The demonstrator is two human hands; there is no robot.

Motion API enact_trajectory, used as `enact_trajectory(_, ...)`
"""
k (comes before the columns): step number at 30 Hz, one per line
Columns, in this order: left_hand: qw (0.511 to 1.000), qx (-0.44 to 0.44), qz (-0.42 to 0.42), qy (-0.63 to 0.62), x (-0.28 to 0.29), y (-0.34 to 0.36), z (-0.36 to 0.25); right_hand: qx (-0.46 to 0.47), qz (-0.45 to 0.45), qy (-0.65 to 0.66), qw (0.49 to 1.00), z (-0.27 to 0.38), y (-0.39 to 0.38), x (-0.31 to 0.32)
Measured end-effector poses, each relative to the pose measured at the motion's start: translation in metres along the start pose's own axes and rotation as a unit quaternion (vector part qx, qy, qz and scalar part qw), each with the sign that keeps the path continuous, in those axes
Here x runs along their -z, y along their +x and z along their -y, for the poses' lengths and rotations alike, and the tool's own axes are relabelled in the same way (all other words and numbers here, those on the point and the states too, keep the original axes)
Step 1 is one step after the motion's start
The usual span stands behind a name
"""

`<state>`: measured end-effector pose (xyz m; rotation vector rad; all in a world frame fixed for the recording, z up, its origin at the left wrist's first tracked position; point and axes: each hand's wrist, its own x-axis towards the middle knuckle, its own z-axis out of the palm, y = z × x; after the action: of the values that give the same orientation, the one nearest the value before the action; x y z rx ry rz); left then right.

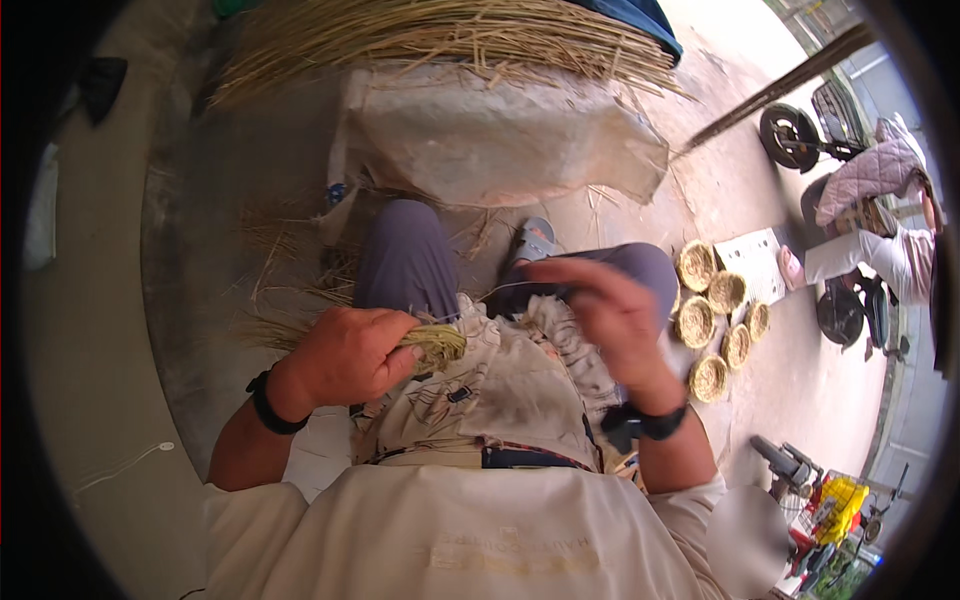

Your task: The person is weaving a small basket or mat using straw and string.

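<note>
My left hand is closed around a bundle of straw just above my lap. The bundle's bound, rounded end sticks out past the thumb, and loose stalks trail out on the other side of the fist. My right hand is raised over my right thigh, smeared by motion, with its fingers pointing left. A thin pale strand runs from near the bundle toward the right fingers. Whether they pinch it is too blurred to see. A light patterned apron covers my lap.
Long straw stalks lie piled ahead on a pale sheet. Several small round straw baskets sit on the floor to the right, by a printed sheet. Beyond are another person, a wooden pole and parked two-wheelers.
</note>
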<state>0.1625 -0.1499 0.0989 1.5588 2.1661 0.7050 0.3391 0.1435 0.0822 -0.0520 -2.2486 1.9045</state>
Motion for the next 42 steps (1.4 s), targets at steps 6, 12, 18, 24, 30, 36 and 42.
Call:
enact_trajectory(6, 0.992, 0.012, 0.050, -0.119, -0.010, 0.004, -0.023, -0.185, 0.320, 0.102, 0.923, -0.052, -0.005, -0.038)
enact_trajectory(12, 0.983, -0.011, 0.070, -0.170, -0.031, 0.003, -0.010, -0.248, 0.288, -0.056, 0.923, -0.050, -0.035, 0.006)
enact_trajectory(18, 0.979, -0.040, 0.131, -0.148, -0.039, 0.019, -0.015, -0.240, 0.021, 0.466, 0.851, -0.032, -0.020, -0.050)
enact_trajectory(24, 0.984, -0.044, 0.118, -0.123, -0.049, 0.018, -0.014, -0.351, -0.004, 0.376, 0.858, -0.063, -0.011, -0.029)
enact_trajectory(30, 0.982, -0.018, 0.113, -0.151, -0.044, 0.003, -0.002, -0.181, 0.239, -0.153, 0.941, -0.016, -0.015, -0.050)
enact_trajectory(36, 0.976, 0.040, 0.169, -0.130, -0.042, -0.011, -0.003, -0.201, 0.227, -0.117, 0.946, -0.025, -0.021, -0.050)
enact_trajectory(42, 0.966, 0.057, 0.107, -0.229, -0.071, -0.015, -0.010, -0.253, 0.220, -0.062, 0.940, -0.036, -0.032, -0.043)
